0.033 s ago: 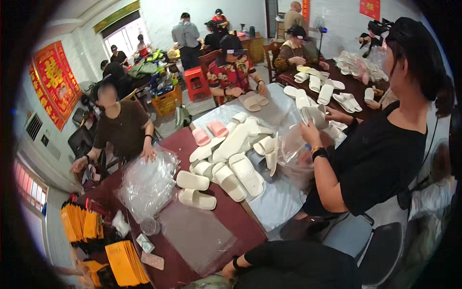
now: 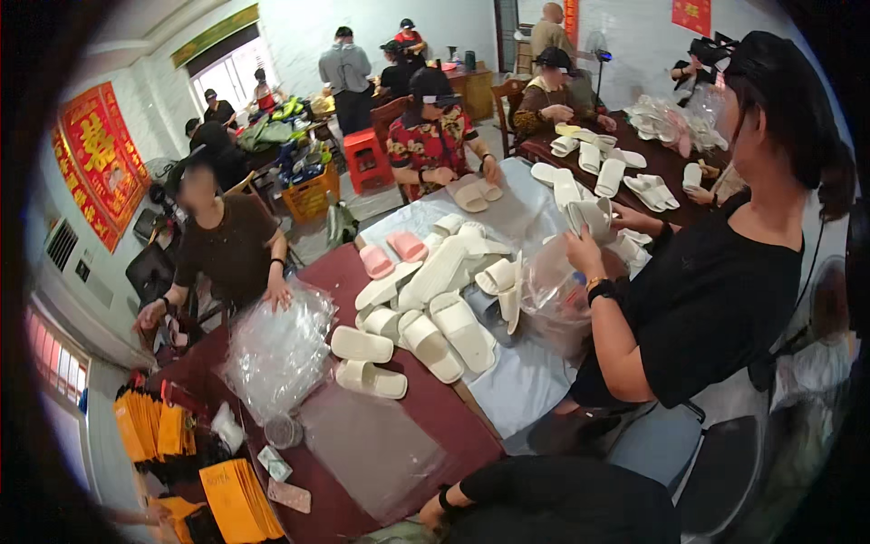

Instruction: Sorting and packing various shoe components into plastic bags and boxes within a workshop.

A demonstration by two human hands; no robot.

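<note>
At the lower edge a black-sleeved arm with a dark wristband comes in, seemingly my own left one. My left hand [image 2: 432, 513] is mostly cut off by the frame, so its fingers do not show. It is at the table's near edge, close to a flat clear plastic bag [image 2: 367, 444] on the dark red tabletop [image 2: 467, 440]. My right hand is out of sight. Beyond the flat bag lie a pair of cream slippers [image 2: 372, 379] and a heap of more cream slippers [image 2: 444, 276], with a pink pair [image 2: 405, 244] behind them.
A person at the left rests a hand on crumpled clear bags [image 2: 279, 349]. Standing at the right, another holds a cream slipper [image 2: 591, 218]. A person opposite handles beige slippers [image 2: 473, 193]. Orange packages [image 2: 237, 501], a phone [image 2: 290, 494] and a round clear container [image 2: 284, 431] are at the lower left.
The view has shifted very slightly. The person at the left leans a little differently. The slippers, the bags and my visible arm stay as they were.
</note>
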